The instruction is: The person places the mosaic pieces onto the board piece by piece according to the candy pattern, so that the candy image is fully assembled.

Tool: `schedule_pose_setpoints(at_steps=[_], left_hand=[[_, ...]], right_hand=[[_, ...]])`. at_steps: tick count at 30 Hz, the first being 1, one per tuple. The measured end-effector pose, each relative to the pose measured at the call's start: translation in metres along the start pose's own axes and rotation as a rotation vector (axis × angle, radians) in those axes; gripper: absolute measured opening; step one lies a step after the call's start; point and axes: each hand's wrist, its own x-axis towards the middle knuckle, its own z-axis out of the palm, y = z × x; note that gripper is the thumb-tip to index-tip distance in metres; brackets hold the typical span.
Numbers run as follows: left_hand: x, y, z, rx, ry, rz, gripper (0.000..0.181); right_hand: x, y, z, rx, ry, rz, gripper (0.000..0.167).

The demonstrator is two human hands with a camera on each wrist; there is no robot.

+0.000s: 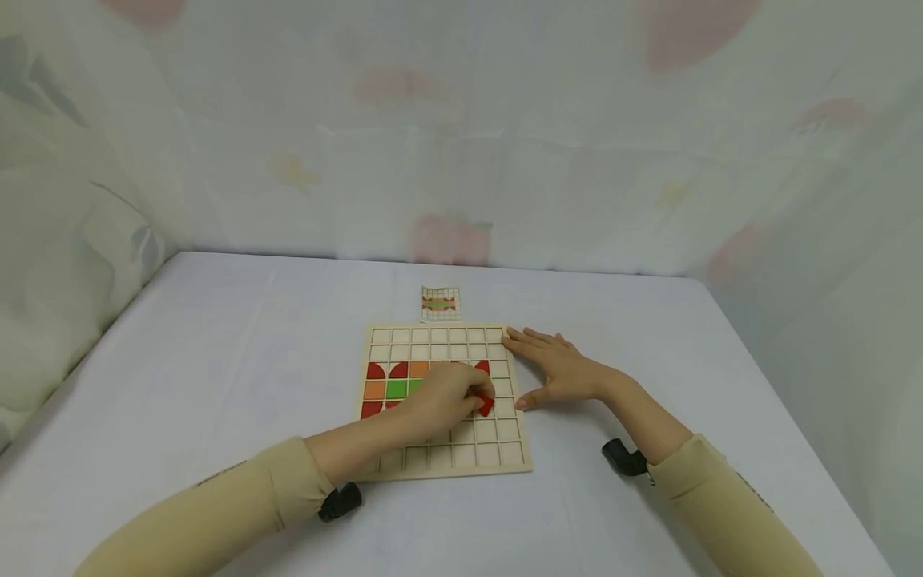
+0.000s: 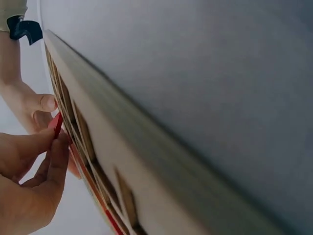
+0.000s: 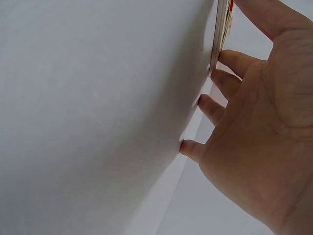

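Observation:
A wooden grid board lies on the white table, with red, orange and green tiles in some of its squares. Between thumb and fingers my left hand pinches a red tile, tilted just over the right part of the grid. The left wrist view shows that red tile at the fingertips, close to the board's surface. My right hand is spread flat at the board's right edge, its fingertips touching the edge and the table. Part of the tile rows is hidden under the left hand and forearm.
A small pattern card showing a coloured grid lies just beyond the board's far edge. Black wrist devices sit below both sleeves. Printed cloth hangs behind the white table.

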Motion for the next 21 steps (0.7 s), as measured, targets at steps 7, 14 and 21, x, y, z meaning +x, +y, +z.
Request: schedule_pose_setpoints(at_steps=[7,14,21], left_hand=[[0.0012,-0.0003,0.0048,0.1,0.03,0.025,0.009],[0.0002,0.0011,0.0093,0.148,0.019,0.028,0.016],[-0.0009,0.0023,0.0093,0.162,0.029,0.038,0.019]], right_hand=[[-0.001,0.0001,0.0,0.007,0.002,0.002,0.101],[-0.0007,0.0001,0.0008,0.009,-0.005,0.005,0.102],[-0.0012,0.0001,0.0013,0.016,-0.003,0.002,0.102]])
